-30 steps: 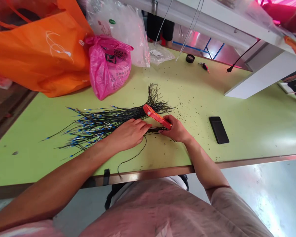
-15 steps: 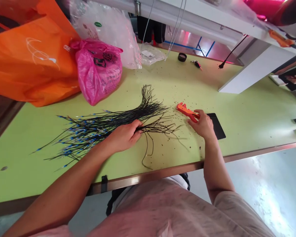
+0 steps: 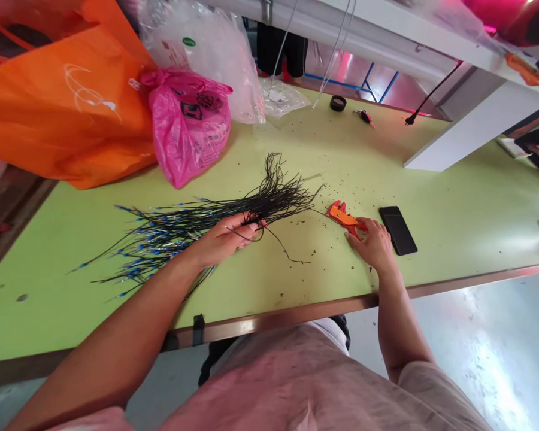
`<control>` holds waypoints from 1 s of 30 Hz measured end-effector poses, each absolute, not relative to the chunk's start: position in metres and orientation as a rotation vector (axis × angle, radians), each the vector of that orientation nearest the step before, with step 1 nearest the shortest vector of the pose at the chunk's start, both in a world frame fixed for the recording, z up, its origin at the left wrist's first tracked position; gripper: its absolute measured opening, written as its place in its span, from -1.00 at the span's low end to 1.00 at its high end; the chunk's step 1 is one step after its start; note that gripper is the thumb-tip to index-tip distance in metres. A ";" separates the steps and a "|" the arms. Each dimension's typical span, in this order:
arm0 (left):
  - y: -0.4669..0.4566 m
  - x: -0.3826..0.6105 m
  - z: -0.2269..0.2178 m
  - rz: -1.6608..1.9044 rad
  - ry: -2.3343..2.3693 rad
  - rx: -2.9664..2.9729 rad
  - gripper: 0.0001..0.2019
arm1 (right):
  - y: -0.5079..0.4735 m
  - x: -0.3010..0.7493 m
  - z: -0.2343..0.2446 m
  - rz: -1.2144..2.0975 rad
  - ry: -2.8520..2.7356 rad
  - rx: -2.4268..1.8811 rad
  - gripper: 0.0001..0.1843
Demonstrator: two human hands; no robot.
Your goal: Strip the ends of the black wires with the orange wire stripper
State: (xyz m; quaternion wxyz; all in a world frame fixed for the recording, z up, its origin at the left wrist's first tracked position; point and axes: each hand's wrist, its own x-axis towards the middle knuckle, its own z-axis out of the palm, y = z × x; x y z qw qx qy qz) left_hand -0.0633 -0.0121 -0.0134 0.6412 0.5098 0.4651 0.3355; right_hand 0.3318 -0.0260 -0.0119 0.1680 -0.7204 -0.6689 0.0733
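Thin black wires with blue-sleeved tips fan out leftward at mid-table. The left hand is closed around the bundle's waist. The right hand curls over the handle of an orange plastic stripper lying on the matte green table, beside a flat black phone. Behind is a crinkled pink bag whose black print is unreadable.

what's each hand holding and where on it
The left hand grips the black wire bundle near its middle; the right hand holds the orange tool by its handle end.
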 end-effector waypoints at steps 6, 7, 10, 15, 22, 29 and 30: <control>-0.009 -0.061 -0.005 0.940 0.932 0.912 -0.58 | -0.054 0.287 0.023 0.422 -1.826 -1.595 -0.70; -0.008 -0.062 -0.004 0.955 0.928 0.886 -0.57 | -0.060 0.274 0.028 0.679 -1.904 -1.503 -0.69; -0.008 -0.064 -0.001 1.007 0.930 0.846 -0.55 | -0.069 0.229 0.033 1.466 -2.136 -1.176 -0.66; -0.012 -0.061 0.001 0.981 0.934 0.853 -0.48 | -0.031 0.160 0.017 1.506 -1.936 -1.193 -0.14; -0.024 -0.049 -0.002 0.654 0.949 1.110 -0.42 | 0.023 0.122 0.001 1.684 -1.457 -0.971 -0.30; -0.029 -0.053 0.000 0.501 1.091 1.560 -0.58 | 0.013 0.125 -0.006 1.620 -1.457 -1.022 -0.38; -0.029 -0.055 0.002 0.483 1.116 1.631 -0.59 | 0.014 0.126 -0.005 1.610 -1.451 -1.022 -0.36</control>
